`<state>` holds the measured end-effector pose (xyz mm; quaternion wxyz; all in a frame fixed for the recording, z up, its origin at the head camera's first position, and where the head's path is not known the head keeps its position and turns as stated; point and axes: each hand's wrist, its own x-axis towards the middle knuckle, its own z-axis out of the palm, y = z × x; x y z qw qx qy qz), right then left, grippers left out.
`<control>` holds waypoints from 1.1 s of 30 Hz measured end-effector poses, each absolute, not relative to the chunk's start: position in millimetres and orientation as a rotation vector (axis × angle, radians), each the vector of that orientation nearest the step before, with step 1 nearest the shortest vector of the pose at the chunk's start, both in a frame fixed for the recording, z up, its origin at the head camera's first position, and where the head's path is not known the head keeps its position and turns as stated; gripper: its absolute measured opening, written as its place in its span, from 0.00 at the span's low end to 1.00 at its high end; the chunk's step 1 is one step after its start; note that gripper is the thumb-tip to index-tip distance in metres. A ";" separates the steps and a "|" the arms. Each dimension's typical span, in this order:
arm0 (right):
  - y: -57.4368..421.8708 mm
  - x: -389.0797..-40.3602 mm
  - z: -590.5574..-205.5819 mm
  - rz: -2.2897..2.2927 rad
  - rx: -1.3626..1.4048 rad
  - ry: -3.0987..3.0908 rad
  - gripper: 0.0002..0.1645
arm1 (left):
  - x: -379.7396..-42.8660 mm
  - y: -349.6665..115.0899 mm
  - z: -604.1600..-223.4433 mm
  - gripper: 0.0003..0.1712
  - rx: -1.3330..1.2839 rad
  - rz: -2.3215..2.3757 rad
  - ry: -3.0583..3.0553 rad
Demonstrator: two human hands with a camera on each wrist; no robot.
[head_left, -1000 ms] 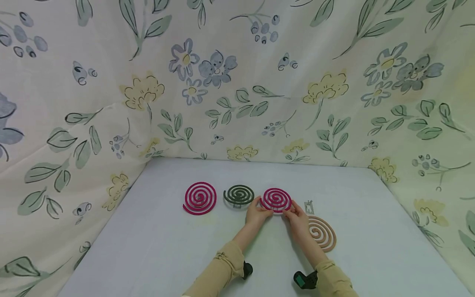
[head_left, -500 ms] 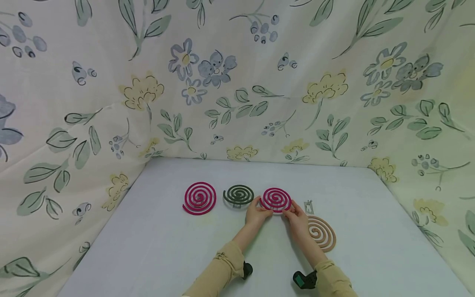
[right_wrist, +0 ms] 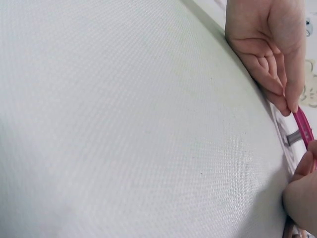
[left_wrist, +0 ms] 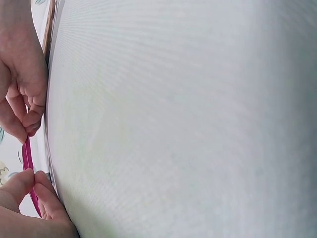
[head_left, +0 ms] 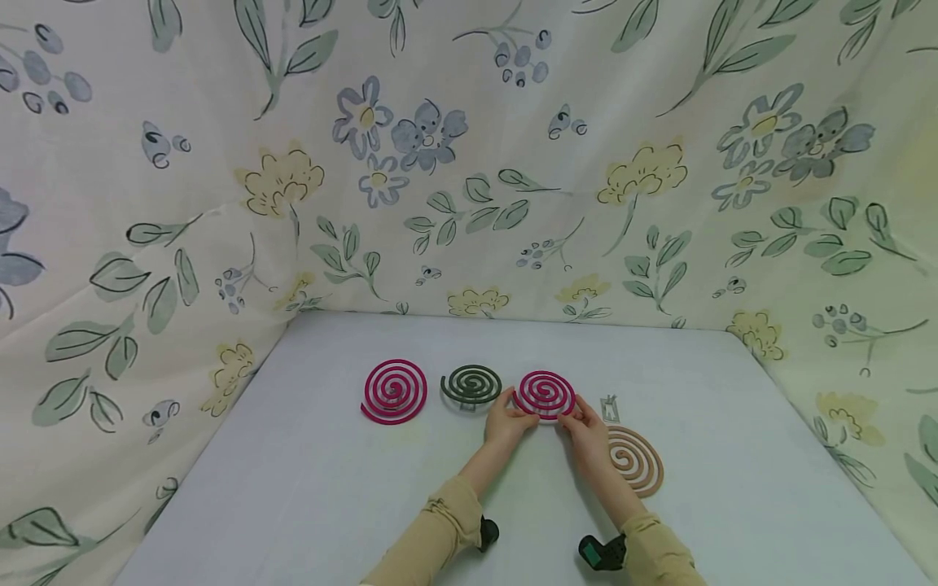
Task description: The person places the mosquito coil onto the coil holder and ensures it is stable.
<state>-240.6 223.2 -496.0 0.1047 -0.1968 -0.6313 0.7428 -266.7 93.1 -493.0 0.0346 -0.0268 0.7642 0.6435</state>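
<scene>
A magenta mosquito coil [head_left: 544, 393] lies level between my two hands, close over the table. My left hand [head_left: 507, 425] pinches its near left edge between thumb and fingers. Opposite it, my right hand [head_left: 589, 433] pinches the near right edge. From the right wrist view, the coil [right_wrist: 303, 126] appears edge-on, with a grey metal stand [right_wrist: 294, 137] below it. To the left, a dark green coil [head_left: 472, 382] rests raised on a small metal stand [head_left: 467, 406]. Partly behind my right forearm lies a tan coil [head_left: 646, 464].
Another magenta coil [head_left: 394, 391] sits at the left end of the row. A bare metal stand [head_left: 610, 408] lies just right of my right hand. The white table [head_left: 308, 488] is backed by a floral cloth [head_left: 469, 244] hanging behind and at both sides.
</scene>
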 end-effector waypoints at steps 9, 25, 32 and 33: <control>223.4 -240.7 -495.3 2.209 -0.557 -1.825 0.37 | -267.2 93.4 -495.3 0.39 -0.080 2.011 2.326; 223.4 -239.2 -492.5 2.212 -0.570 -1.844 0.37 | -267.2 94.1 -493.8 0.39 -0.092 2.014 2.316; 223.6 -239.0 -491.8 2.210 -0.562 -1.852 0.37 | -267.4 94.7 -493.8 0.40 -0.092 1.999 2.340; 223.1 -238.7 -491.6 2.204 -0.560 -1.854 0.37 | -267.5 94.8 -494.0 0.40 -0.093 1.999 2.337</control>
